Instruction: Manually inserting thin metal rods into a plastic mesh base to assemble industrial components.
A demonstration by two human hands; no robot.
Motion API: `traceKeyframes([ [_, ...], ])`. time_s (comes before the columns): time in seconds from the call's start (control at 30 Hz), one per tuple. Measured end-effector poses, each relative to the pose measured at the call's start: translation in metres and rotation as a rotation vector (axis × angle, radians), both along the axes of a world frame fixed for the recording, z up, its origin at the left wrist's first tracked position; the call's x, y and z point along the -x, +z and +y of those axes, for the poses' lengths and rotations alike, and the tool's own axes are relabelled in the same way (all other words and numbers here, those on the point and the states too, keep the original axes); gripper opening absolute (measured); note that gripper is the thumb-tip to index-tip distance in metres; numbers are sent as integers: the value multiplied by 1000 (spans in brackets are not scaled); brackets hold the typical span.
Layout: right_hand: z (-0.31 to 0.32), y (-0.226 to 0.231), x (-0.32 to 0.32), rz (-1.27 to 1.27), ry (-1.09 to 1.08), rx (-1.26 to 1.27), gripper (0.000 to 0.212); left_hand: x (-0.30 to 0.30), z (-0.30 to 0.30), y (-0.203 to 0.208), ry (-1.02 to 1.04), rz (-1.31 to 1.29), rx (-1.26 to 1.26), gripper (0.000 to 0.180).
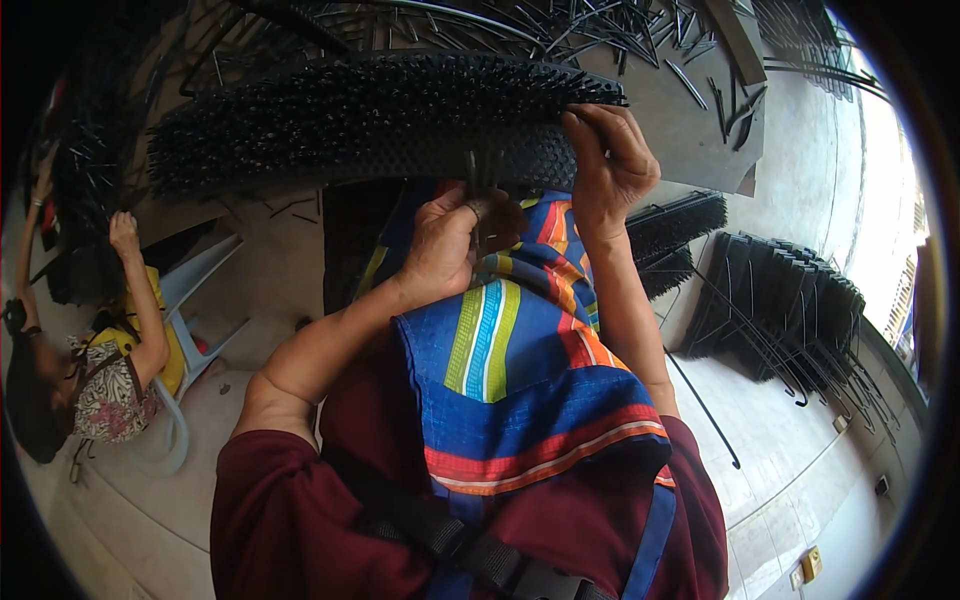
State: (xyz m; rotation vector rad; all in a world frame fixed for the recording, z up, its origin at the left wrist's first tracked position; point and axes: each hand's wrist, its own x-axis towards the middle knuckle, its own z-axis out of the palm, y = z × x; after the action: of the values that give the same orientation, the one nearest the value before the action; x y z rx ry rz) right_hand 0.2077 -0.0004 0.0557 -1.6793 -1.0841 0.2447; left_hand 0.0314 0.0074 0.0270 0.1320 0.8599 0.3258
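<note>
A long, curved black panel lies in front of me across my lap. Dense short black bristles cover most of it; its near right part is bare and dotted with rows of holes. My left hand is closed around a small bundle of thin dark strips just below the panel's near edge. At the panel's right end, my right hand pinches with thumb and forefinger at the border of the bristles. What its fingertips hold is too small to make out.
Loose dark strips lie scattered on a board beyond the panel. To the right stand stacked black bristled pieces with long thin rods. Another person works at a dark bristly piece on the left, beside a pale blue chair.
</note>
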Motion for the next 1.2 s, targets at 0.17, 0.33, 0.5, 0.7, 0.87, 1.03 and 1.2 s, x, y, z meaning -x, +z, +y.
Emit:
traceKeyframes([
  [0.17,1,1,-3,-49,29,-21,11,-7,1,1,-97,60,83,17],
  [0.33,2,6,-4,-94,58,17,13,-9,-2,4,-77,17,28,18],
  [0.5,0,-2,0,-129,120,65,12,-10,2,3,-93,18,150,19],
  [0.7,6,-4,3,-233,63,117,12,-11,3,4,-111,-6,76,18],
  [0.87,7,-3,0,-307,102,214,10,-12,3,3,-94,-33,114,19],
  [1.03,-8,11,8,360,116,600,14,-7,0,-4,-90,-217,81,22],
  [1.2,-17,5,2,550,239,652,13,-10,0,0,-137,-229,26,23],
])
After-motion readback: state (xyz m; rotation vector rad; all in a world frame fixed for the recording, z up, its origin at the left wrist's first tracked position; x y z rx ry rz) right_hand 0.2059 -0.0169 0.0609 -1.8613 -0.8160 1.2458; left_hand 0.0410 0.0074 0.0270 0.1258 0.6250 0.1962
